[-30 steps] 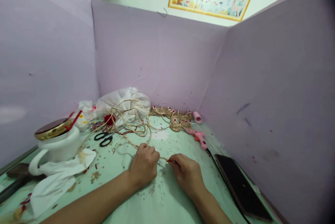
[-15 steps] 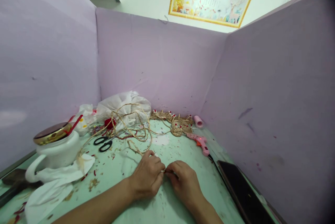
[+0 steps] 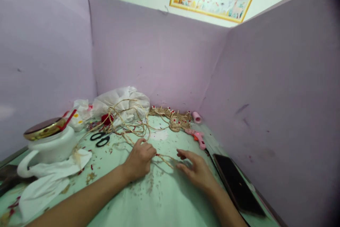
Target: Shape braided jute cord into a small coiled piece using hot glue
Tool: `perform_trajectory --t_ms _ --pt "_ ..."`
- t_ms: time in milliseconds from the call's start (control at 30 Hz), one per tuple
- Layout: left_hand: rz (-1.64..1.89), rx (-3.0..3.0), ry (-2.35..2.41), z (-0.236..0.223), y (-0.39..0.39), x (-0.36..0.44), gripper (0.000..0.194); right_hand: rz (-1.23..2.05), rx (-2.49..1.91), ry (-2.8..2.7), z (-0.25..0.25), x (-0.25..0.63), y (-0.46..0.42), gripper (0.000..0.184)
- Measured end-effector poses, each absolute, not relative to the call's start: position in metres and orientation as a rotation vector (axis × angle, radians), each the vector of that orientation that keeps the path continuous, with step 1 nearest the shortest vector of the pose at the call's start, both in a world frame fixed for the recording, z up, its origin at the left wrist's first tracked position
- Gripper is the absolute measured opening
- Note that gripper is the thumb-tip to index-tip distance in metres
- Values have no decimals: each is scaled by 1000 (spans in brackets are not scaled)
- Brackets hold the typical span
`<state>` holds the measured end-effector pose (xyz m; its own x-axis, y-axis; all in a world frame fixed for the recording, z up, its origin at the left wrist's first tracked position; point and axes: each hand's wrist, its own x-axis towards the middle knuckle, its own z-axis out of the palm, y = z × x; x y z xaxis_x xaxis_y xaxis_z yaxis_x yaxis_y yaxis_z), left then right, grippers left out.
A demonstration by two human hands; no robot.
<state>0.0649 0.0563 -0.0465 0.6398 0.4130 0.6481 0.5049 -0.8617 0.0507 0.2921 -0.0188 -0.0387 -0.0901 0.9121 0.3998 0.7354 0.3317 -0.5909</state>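
My left hand [image 3: 139, 159] rests on the pale green table [image 3: 159, 198], fingers pinched on a strand of jute twine [image 3: 164, 159] with a red bit at the pinch. The twine runs back to a loose tangle [image 3: 130, 124] near the back wall. My right hand [image 3: 195, 169] lies just right of the strand, its fingers spread and slightly blurred, fingertips close to the twine and holding nothing.
A white teapot with a gold lid [image 3: 46, 142] stands on crumpled tissue at left. Black scissors [image 3: 99, 138], a white plastic bag [image 3: 120, 101], small twine ornaments [image 3: 175, 120], a pink glue gun [image 3: 196, 137], a pink roll [image 3: 197, 117] and a dark phone [image 3: 236, 184] lie around. Purple partitions enclose the table.
My right hand let go of the strand and opened, moving right. My left hand shifted slightly back and left, still pinching the twine.
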Motion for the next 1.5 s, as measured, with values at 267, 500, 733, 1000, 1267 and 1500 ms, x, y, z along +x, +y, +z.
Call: perform_trajectory --t_ms 267,500,733,1000,1267,1500 --pt "-1131 -2714 -734 -45 56 65 21 499 -1376 -1988 -26 289 -25 18" --pt "-1125 -2699 -746 -43 64 59 20 457 -1412 -2004 -28 289 -25 13" --pt "-1126 -2717 -767 -46 67 60 20 397 -1423 -2009 -33 281 -23 21" --pt "-1048 -2771 -643 -42 65 58 20 292 -1492 -1900 -30 282 -24 11" --pt "-1030 -2734 -624 -41 66 57 20 178 -1501 -1908 -34 281 -22 11" --pt "-995 -2748 -609 -43 67 55 20 176 -1500 -1934 -39 284 -21 13"
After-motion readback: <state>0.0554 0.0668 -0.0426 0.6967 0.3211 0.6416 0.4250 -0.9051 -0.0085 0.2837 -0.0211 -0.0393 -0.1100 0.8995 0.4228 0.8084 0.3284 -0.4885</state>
